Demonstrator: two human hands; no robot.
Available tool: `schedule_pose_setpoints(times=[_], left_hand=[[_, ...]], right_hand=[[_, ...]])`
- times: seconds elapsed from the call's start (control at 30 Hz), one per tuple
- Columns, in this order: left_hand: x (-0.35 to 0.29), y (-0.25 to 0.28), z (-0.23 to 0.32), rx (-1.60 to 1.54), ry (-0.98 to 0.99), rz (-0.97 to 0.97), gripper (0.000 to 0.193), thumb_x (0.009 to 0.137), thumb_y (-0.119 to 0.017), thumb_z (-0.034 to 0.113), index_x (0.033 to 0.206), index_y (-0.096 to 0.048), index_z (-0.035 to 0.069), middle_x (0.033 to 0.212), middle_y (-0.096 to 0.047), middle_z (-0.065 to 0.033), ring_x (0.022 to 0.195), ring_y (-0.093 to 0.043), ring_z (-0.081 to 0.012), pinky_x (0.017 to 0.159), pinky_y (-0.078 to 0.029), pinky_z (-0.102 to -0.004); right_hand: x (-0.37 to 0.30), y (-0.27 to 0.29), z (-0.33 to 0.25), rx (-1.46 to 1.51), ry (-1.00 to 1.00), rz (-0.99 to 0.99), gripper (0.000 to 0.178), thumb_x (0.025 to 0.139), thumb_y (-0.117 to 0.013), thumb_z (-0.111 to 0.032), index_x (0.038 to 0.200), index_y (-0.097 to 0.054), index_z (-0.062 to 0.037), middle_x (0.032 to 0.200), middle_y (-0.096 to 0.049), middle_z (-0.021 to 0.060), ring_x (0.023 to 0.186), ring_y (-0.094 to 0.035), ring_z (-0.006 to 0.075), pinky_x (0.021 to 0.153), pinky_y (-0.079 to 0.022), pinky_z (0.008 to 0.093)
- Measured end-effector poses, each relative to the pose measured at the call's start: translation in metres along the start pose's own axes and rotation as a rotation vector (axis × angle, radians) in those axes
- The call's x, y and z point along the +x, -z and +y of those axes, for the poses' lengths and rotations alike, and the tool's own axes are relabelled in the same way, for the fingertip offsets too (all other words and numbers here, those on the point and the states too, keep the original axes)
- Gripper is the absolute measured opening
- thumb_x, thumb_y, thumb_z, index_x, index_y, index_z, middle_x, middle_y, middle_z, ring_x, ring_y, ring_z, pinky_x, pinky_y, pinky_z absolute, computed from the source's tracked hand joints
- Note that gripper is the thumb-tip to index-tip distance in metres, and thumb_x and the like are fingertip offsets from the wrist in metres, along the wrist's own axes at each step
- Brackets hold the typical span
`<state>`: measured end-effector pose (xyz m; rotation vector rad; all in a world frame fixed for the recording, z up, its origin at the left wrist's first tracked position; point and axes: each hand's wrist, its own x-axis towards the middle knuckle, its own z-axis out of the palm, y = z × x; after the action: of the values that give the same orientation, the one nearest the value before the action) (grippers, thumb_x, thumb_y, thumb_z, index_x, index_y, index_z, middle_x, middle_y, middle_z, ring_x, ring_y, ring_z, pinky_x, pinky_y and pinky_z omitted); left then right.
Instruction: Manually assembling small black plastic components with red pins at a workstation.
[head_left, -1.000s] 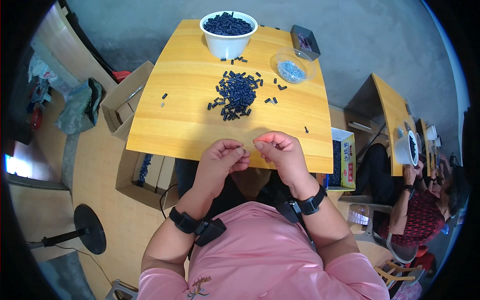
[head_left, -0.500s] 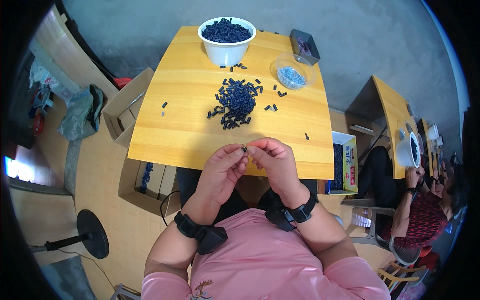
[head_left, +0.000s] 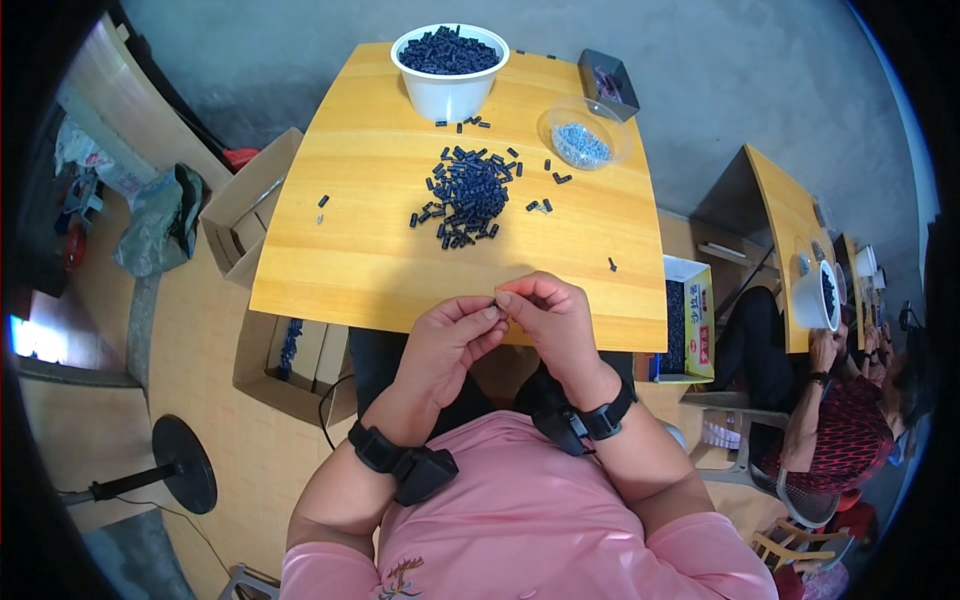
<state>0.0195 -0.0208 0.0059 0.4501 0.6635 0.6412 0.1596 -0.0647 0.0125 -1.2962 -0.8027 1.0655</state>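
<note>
My left hand [head_left: 450, 338] and my right hand [head_left: 551, 318] meet just over the near edge of the wooden table [head_left: 340, 270]. Thumb and fingers are pinched together on both, tip to tip. Between the left fingertips is a small black part, nearly all covered now; what the right fingers pinch is too small to make out. Beyond my hands lies a heap of short black plastic parts [head_left: 472, 192]. Behind it stands a white bucket [head_left: 445, 98] full of the same kind. A clear round tub [head_left: 582, 146] holds small silvery pieces, perhaps screws.
Stray black parts [head_left: 613, 265] dot the tabletop. A dark tray [head_left: 609, 84] sits at the far right corner. Cardboard boxes [head_left: 252, 215] stand left of the table, a yellow-and-white box [head_left: 698, 320] to its right. Another person [head_left: 835, 435] works at a table further right.
The right fingertips have shifted slightly upward and over the left ones, covering the small dark part that showed between them before. The table and its contents sit slightly higher in view.
</note>
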Motion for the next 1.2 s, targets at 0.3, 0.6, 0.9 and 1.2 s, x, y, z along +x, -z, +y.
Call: schedule_pose_setpoints(times=[0.3,0.6,0.9,1.2], left_hand=[[-0.003,0.001,0.0,-0.075,0.063,0.01,0.016,0.089,-0.058,0.008,0.103,-0.06,0.0,0.097,-0.063,-0.0074,0.088,-0.061,-0.0147,0.08,-0.052,-0.0249],[-0.006,0.003,-0.002,-0.032,0.12,0.009,0.016,0.09,-0.058,0.016,0.101,-0.062,0.004,0.097,-0.064,-0.0043,0.09,-0.061,-0.0131,0.083,-0.049,-0.0273],[-0.005,0.009,-0.004,-0.046,0.117,0.006,0.017,0.091,-0.057,0.016,0.101,-0.062,0.004,0.095,-0.064,-0.0045,0.089,-0.061,-0.0132,0.082,-0.05,-0.0289],[0.001,0.019,0.007,0.059,0.008,0.105,0.015,0.091,-0.056,0.015,0.098,-0.06,0.002,0.094,-0.065,-0.0077,0.085,-0.062,-0.0147,0.079,-0.051,-0.0274]], right_hand=[[-0.009,0.0,-0.016,-0.71,0.607,-0.088,0.023,0.07,-0.063,0.002,0.093,-0.061,-0.0002,0.082,-0.056,0.0123,0.077,-0.057,0.0279,0.067,-0.047,0.0316],[-0.007,-0.005,-0.014,-0.836,0.694,-0.129,0.027,0.066,-0.065,-0.002,0.092,-0.059,0.0004,0.087,-0.055,0.0146,0.082,-0.054,0.0331,0.069,-0.047,0.0388],[-0.002,-0.005,-0.013,-0.86,0.678,-0.157,0.021,0.066,-0.065,0.0,0.086,-0.06,-0.0001,0.082,-0.055,0.0143,0.079,-0.055,0.0334,0.068,-0.047,0.038],[0.015,-0.001,-0.028,-0.776,0.422,-0.319,0.018,0.071,-0.066,-0.003,0.089,-0.062,0.0001,0.08,-0.057,0.0133,0.076,-0.056,0.0312,0.069,-0.048,0.0356]])
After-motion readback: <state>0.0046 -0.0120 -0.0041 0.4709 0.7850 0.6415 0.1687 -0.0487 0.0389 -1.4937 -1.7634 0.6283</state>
